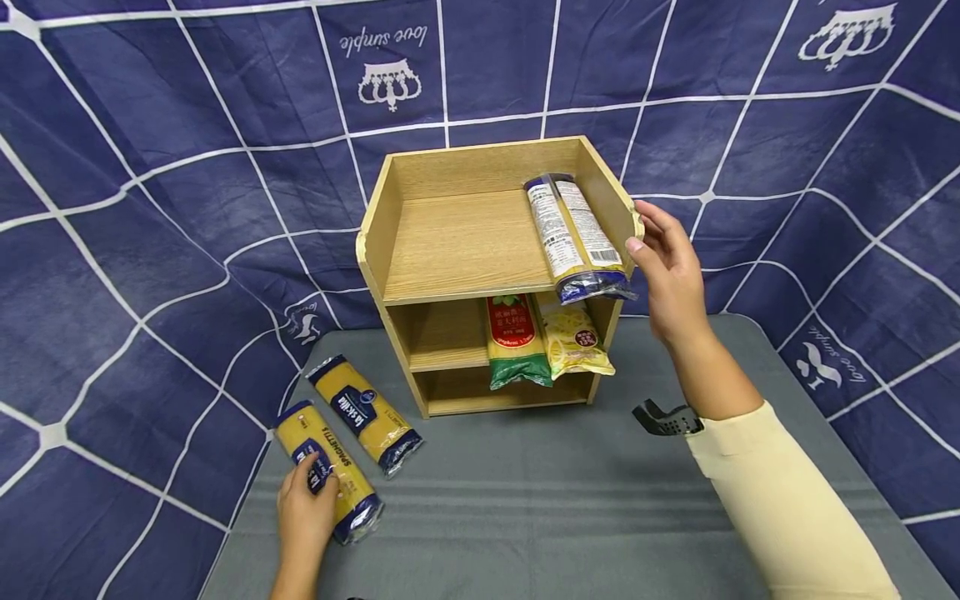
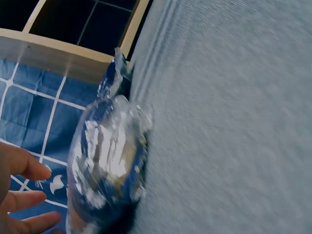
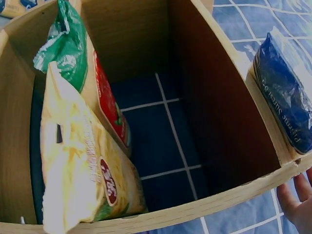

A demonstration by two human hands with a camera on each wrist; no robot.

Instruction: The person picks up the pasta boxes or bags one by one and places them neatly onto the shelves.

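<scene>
My left hand [image 1: 307, 504] is over the nearer pack of spaghetti [image 1: 348, 479], a yellow and blue bag lying on the grey cloth. In the left wrist view its fingers [image 2: 29, 197] are spread beside the pack's shiny clear end [image 2: 109, 161]. A second spaghetti pack [image 1: 363, 412] lies just beyond. My right hand [image 1: 671, 279] grips the front edge of the wooden shelf's [image 1: 465, 287] right side panel, thumb toward the inside and fingers outside. On the shelf's top level, another spaghetti pack [image 1: 577, 229] lies label-side up against that panel, its end overhanging the front.
On the middle level are a red and green spaghetti bag [image 1: 517, 337] and a pale yellow bag [image 1: 573, 337], both protruding at the front. Blue cloth [image 1: 247, 75] with white lines stands behind and at both sides. Grey cloth [image 1: 525, 500] covers the table.
</scene>
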